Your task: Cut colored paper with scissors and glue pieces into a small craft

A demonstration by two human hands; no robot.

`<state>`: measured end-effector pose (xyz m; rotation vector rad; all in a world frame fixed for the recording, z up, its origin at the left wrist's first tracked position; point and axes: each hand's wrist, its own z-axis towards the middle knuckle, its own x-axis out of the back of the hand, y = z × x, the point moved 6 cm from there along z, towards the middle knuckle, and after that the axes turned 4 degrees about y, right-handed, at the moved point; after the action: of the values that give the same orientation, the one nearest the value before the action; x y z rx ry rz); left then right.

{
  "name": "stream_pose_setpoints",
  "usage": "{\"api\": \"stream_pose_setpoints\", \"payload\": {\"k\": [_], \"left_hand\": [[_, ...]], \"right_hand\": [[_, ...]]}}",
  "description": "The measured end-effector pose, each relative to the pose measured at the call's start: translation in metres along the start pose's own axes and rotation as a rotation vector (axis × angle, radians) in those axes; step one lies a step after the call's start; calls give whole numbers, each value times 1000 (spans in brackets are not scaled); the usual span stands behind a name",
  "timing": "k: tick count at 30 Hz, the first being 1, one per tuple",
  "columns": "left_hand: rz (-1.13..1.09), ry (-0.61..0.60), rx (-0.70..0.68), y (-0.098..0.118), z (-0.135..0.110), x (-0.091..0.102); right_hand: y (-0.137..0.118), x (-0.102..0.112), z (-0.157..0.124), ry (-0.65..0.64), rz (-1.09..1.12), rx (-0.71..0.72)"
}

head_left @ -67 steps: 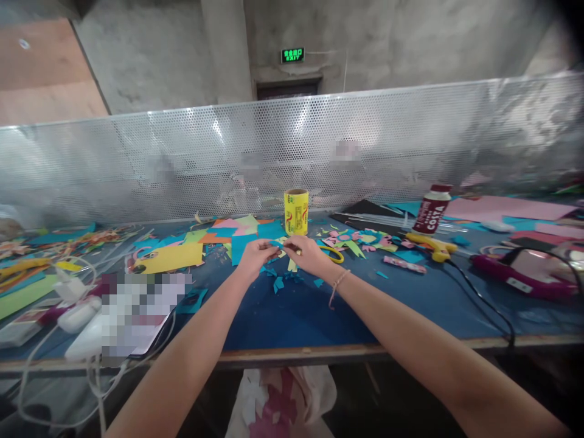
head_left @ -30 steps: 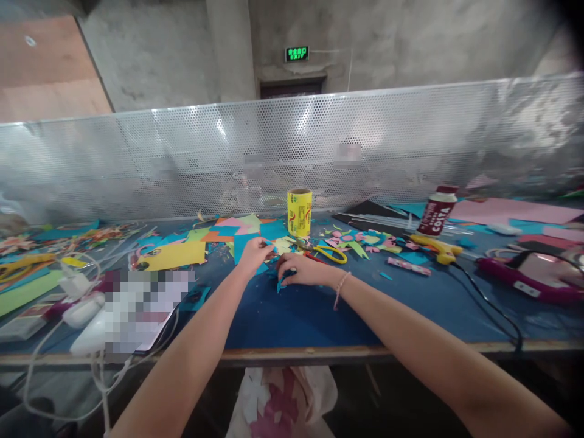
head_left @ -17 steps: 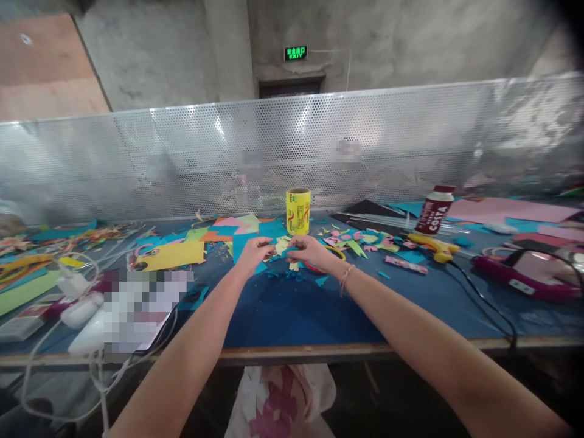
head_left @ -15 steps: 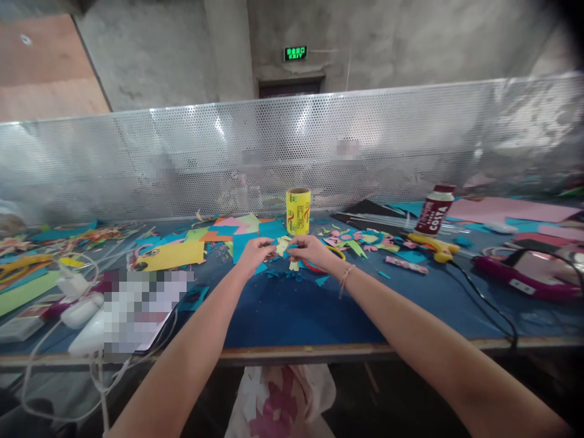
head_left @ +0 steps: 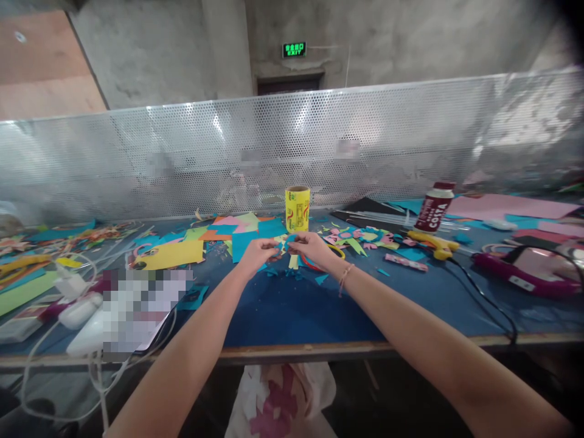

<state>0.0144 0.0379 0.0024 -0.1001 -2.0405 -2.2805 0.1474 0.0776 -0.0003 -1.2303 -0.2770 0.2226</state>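
My left hand (head_left: 257, 257) and my right hand (head_left: 314, 250) meet above the middle of the table, fingertips closed in a pinch. Between them is a small blue and pale yellow paper piece (head_left: 283, 246), partly hidden by the fingers; its exact shape is too small to make out. A pale yellow paper strip (head_left: 293, 261) shows just below the fingertips. Directly behind the hands stands a yellow roll (head_left: 297, 210), upright. Red and yellow rings of tape or scissor handles (head_left: 310, 266) lie partly covered by my right hand.
Colored paper sheets (head_left: 171, 254) and scraps litter the blue table. To the right are a yellow glue gun (head_left: 433, 244) with a black cord, a Costa bottle (head_left: 437, 208) and a purple-edged object (head_left: 524, 274). White cables (head_left: 34, 389) hang at left. A perforated metal screen (head_left: 191, 161) borders the back.
Both hands stay almost in place with small finger movements. More blue now shows between the fingertips, where pale yellow paper was more visible. The view has shifted very slightly.
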Motion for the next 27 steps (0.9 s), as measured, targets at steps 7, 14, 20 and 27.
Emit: {"api": "stream_pose_setpoints", "payload": {"k": [7, 14, 20, 27], "left_hand": [[-50, 50, -10, -2, 5, 5], [-13, 72, -8, -4, 7, 8], [48, 58, -60, 1, 4, 8], [25, 1, -60, -2, 5, 3]], "right_hand": [[5, -3, 2, -54, -13, 22], [-6, -2, 4, -96, -359, 217], [-10, 1, 2, -60, -248, 152], [-7, 0, -2, -46, -158, 26]]}}
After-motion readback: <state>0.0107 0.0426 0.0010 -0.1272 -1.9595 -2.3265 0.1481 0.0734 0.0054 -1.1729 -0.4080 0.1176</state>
